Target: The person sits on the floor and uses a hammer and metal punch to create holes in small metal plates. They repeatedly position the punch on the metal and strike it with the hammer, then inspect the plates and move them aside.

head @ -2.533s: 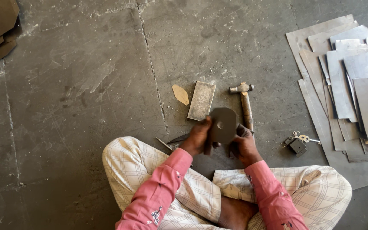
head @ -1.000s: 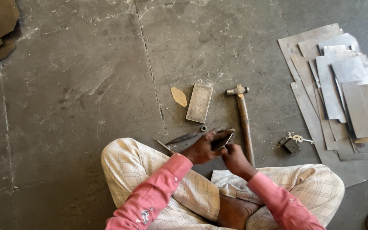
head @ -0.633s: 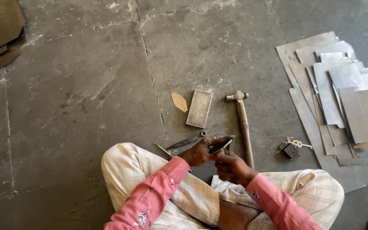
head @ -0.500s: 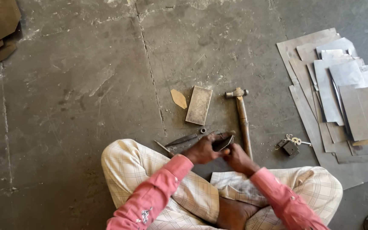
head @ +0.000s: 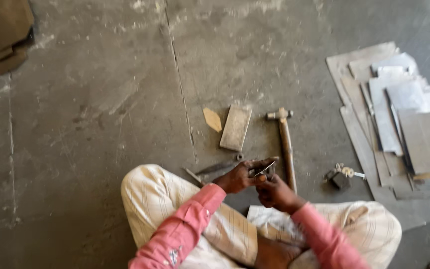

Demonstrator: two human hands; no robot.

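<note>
I sit cross-legged on a concrete floor (head: 100,124) in pink sleeves and pale checked trousers. My left hand (head: 239,176) and my right hand (head: 273,192) meet in front of my knees, both gripping a small dark round metal piece (head: 266,169) seen nearly edge-on. A hammer (head: 285,144) with a wooden handle lies just right of my hands, head pointing away. Metal shears (head: 215,169) lie on the floor to the left of my left hand.
A flat rectangular metal block (head: 236,127) and a small tan leaf-shaped scrap (head: 212,119) lie ahead of me. A padlock with keys (head: 340,176) sits to the right. Several grey metal sheets (head: 399,119) are stacked at the right. Brown boards (head: 1,40) are at the upper left.
The round metal piece was held flat-on to me and is now turned nearly edge-on. My hands have drawn closer together around it, lower and nearer my lap.
</note>
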